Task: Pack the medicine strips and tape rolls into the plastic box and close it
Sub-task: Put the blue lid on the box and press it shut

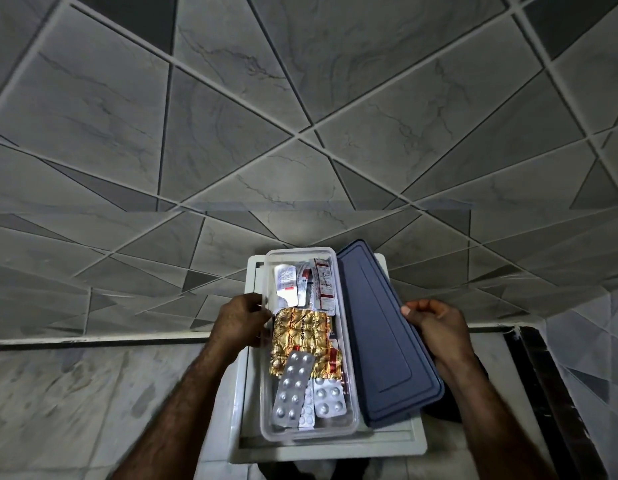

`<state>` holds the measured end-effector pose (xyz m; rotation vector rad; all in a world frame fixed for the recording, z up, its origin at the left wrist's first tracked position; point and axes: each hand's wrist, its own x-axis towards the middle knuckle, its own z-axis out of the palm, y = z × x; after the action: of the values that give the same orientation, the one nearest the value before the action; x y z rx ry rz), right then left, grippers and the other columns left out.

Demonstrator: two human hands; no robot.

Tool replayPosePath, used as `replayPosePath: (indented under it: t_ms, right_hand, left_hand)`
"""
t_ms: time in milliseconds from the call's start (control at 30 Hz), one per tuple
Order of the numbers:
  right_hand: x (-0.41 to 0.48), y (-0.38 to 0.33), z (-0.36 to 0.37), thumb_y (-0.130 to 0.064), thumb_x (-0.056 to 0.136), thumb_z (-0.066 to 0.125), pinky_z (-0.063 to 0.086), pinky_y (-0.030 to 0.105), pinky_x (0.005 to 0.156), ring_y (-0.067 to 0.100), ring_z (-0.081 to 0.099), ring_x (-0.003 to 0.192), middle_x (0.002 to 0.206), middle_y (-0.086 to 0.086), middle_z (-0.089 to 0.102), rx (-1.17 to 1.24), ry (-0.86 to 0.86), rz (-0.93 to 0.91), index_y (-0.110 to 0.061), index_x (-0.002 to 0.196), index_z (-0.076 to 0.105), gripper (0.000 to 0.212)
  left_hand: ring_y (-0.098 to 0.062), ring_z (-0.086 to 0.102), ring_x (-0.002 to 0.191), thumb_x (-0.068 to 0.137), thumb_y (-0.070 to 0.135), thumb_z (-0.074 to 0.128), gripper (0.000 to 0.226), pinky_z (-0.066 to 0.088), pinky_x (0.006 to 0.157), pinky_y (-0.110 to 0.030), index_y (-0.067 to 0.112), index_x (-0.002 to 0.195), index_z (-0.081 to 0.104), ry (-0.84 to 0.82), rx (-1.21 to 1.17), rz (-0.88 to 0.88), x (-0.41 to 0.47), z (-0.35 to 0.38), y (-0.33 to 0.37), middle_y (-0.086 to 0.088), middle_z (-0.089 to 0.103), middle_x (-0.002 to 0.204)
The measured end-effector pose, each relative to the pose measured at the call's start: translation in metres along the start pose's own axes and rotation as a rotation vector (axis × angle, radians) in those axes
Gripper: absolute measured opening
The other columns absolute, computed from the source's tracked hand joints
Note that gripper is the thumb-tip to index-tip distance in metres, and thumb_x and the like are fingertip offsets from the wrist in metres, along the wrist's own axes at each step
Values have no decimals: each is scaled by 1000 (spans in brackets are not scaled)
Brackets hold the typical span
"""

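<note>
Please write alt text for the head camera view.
A clear plastic box filled with medicine strips sits open on a white stool. The left hand steadies its side while the right hand holds the blue lid beside it.

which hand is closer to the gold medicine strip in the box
Left. The left hand grips the clear box's left wall, right beside the gold strip. The right hand holds the blue lid's outer edge, across the lid from it.

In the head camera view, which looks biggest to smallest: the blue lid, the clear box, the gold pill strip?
1. Blue lid and clear box: alike in size, and the lid is tilted, so no ranking.
2. Gold pill strip: clearly smallest.
</note>
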<state>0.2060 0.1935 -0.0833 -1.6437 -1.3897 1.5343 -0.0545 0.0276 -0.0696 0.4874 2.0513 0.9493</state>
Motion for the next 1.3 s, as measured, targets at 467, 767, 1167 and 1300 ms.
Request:
replayPosePath:
  t_ms: [467,767,1167,1300]
  right_hand:
    - [-40,-46,7,-17,80,76,58,38,84,20,72,88,92,2,76,9,85,-201,-15,102,74,22]
    - [-84,-58,46,-26,84,72,56,21,76,-1,61,84,98,-9,67,-285,80,-384,-21,119,66,36]
    - [-102,-30,124,-39,94,51,50,34,92,20,59,108,130,0,52,-763,-228,-525,-23,135,48,44]
    - [-100,-24,139,-33,94,52,51,33,90,20,58,107,128,-1,53,-816,-266,-535,-24,134,47,42]
  left_hand:
    - [-31,70,76,92,8,60,22,56,56,-34,9,114,63,-54,30,9,6,17,-1,-14,70,103]
    - [-33,69,75,90,7,62,21,56,57,-34,10,110,65,-52,28,22,13,27,5,-14,71,96]
    - [-26,67,82,91,45,57,31,57,79,-43,19,98,72,159,-163,87,11,26,-2,-5,73,92]
    - [-20,65,68,86,38,69,28,53,63,-30,11,94,73,-18,-279,56,6,24,9,-9,73,83]
